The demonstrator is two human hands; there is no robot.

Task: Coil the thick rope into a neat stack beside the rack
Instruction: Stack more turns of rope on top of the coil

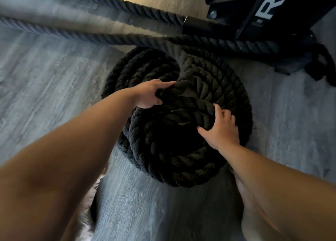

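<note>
A thick black rope lies coiled in a round stack (181, 159) on the grey floor, just in front of the black rack (272, 13). My left hand (151, 93) grips the top loop on the stack's left side. My right hand (221, 129) presses and holds the same top loop on the right side, fingers curled over it. From the top of the coil a loose length of rope (63, 33) runs away to the far left. A second length (141, 8) runs from the rack's base to the upper left.
The rack's base and upright, with white lettering, fill the upper right. More rope (321, 66) bunches at its foot on the right. Grey wood-look floor (45, 88) spreads to the left and in front. My leg shows at the bottom right.
</note>
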